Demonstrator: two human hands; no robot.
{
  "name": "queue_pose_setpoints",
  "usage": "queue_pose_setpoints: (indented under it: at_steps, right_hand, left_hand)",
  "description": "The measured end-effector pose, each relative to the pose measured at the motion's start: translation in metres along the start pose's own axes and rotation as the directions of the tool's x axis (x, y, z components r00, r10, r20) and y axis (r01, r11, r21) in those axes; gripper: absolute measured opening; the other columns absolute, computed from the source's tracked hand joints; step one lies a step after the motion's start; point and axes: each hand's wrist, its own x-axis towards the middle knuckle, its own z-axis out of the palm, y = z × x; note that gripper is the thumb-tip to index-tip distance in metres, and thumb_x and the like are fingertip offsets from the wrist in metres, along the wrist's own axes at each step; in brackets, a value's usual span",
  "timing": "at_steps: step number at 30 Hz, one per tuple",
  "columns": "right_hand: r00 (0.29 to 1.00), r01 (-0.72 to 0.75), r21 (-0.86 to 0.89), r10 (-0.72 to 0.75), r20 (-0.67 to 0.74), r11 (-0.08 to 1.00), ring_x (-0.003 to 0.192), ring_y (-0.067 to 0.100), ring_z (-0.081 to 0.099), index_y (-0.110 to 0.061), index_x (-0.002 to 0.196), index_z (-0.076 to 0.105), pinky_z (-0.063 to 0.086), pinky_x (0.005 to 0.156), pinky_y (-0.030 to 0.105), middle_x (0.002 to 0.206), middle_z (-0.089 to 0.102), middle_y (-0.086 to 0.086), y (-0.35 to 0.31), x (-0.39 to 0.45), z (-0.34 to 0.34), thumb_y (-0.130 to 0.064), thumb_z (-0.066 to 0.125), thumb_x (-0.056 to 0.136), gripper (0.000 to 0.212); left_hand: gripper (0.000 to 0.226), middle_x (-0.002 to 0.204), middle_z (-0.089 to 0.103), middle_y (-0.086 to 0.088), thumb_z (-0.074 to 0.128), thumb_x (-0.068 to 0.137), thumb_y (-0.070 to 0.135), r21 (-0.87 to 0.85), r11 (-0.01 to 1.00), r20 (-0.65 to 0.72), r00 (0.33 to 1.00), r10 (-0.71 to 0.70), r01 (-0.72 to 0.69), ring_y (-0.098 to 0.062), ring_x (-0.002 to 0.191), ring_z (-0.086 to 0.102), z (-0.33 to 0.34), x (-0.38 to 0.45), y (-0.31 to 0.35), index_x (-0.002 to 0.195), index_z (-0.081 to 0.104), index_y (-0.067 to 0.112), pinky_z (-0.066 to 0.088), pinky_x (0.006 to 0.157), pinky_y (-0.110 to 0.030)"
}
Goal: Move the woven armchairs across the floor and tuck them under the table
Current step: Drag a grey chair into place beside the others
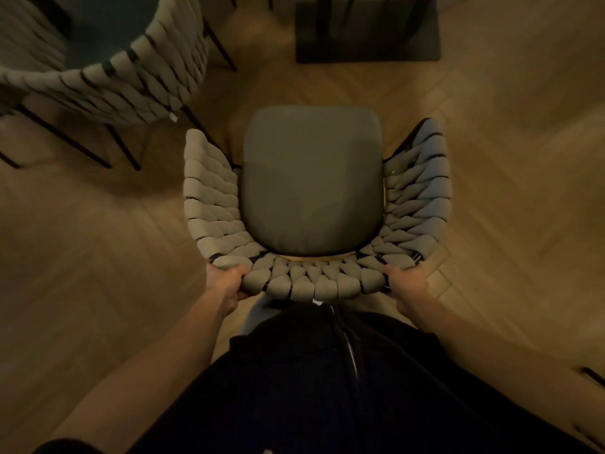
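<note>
Gripping the curved back of the woven armchair point(314, 204) from behind, the person has the left hand point(229, 283) curled round the left end of the back rim and the right hand point(406, 290) curled round the right end, fingers wrapped under the woven bands and thumbs on top as far as the dim view shows. The chair stands on the wooden floor point(507, 158) directly in front of the body, its grey seat cushion point(311, 178) facing away toward a dark table base point(366, 31) at the top of the view; whether its legs are lifted or resting cannot be told. A second woven armchair point(108, 70) sits off to the left, near but apart from the held one. To do this step well, I would keep both grips even so the chair travels straight rather than swinging, steer the left arm wide of the neighbouring chair, and aim the seat front squarely at the base. Lifting slightly instead of dragging should spare the floor, and easing off near the base avoids a knock.
</note>
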Motion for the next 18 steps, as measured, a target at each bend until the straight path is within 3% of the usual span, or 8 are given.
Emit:
queue_pose_setpoints:
  at_steps: [1, 3, 7, 13, 18]
  right_hand:
    - [1.0, 0.001, -0.021, -0.001, 0.0, 1.0, 0.11, 0.03, 0.063, -0.01, 0.13, 0.053, 0.058, 0.09, 0.048, 0.116, 0.062, 0.01, -0.013, 0.007, 0.004, -0.004, 0.07, 0.09, 0.043]
    - [0.999, -0.037, -0.04, 0.037, -0.002, 0.998, 0.105, 0.03, 0.065, -0.006, 0.127, 0.056, 0.061, 0.076, 0.042, 0.111, 0.064, 0.01, -0.039, 0.02, 0.011, -0.007, 0.072, 0.089, 0.041]
    - [0.998, -0.047, -0.055, 0.049, 0.041, 0.997, 0.09, 0.024, 0.066, -0.013, 0.115, 0.058, 0.054, 0.051, 0.028, 0.102, 0.065, 0.006, -0.089, 0.045, 0.03, -0.007, 0.07, 0.092, 0.027]
    - [0.997, -0.074, -0.021, 0.075, 0.034, 0.997, 0.079, 0.017, 0.062, -0.013, 0.112, 0.054, 0.053, 0.054, 0.03, 0.095, 0.062, 0.003, -0.157, 0.084, 0.07, -0.004, 0.069, 0.092, 0.027]
    - [0.998, -0.062, 0.015, 0.062, -0.006, 0.998, 0.073, 0.016, 0.06, -0.012, 0.114, 0.052, 0.053, 0.06, 0.035, 0.088, 0.059, 0.0, -0.225, 0.111, 0.111, 0.0, 0.07, 0.091, 0.032]
  left_hand:
    - [0.06, 0.122, 0.061, -0.008, 0.069, 0.09, -0.005, -0.004, 1.0, -0.002, 1.0, -0.001, 0.001, -0.035, 0.106, 0.063, 0.01, 0.004, 0.011, 0.136, 0.045, 0.024, 0.06, 0.062, -0.055]
    - [0.053, 0.12, 0.062, -0.009, 0.068, 0.09, -0.006, -0.01, 1.0, -0.009, 1.0, 0.001, -0.001, -0.036, 0.108, 0.064, 0.027, 0.011, 0.031, 0.131, 0.047, 0.021, 0.059, 0.066, -0.056]
    - [0.055, 0.124, 0.063, -0.012, 0.069, 0.09, -0.005, 0.004, 1.0, -0.025, 1.0, 0.003, -0.003, -0.037, 0.107, 0.065, 0.059, 0.029, 0.072, 0.132, 0.046, 0.021, 0.059, 0.058, -0.051]
    - [0.054, 0.125, 0.06, -0.01, 0.07, 0.089, -0.003, 0.017, 1.0, -0.03, 1.0, 0.001, 0.0, -0.036, 0.107, 0.064, 0.101, 0.069, 0.137, 0.126, 0.043, 0.025, 0.059, 0.057, -0.051]
    - [0.061, 0.129, 0.06, -0.013, 0.071, 0.087, -0.005, -0.013, 1.0, -0.015, 1.0, -0.021, 0.021, -0.038, 0.11, 0.064, 0.133, 0.11, 0.198, 0.134, 0.043, 0.023, 0.06, 0.06, -0.058]
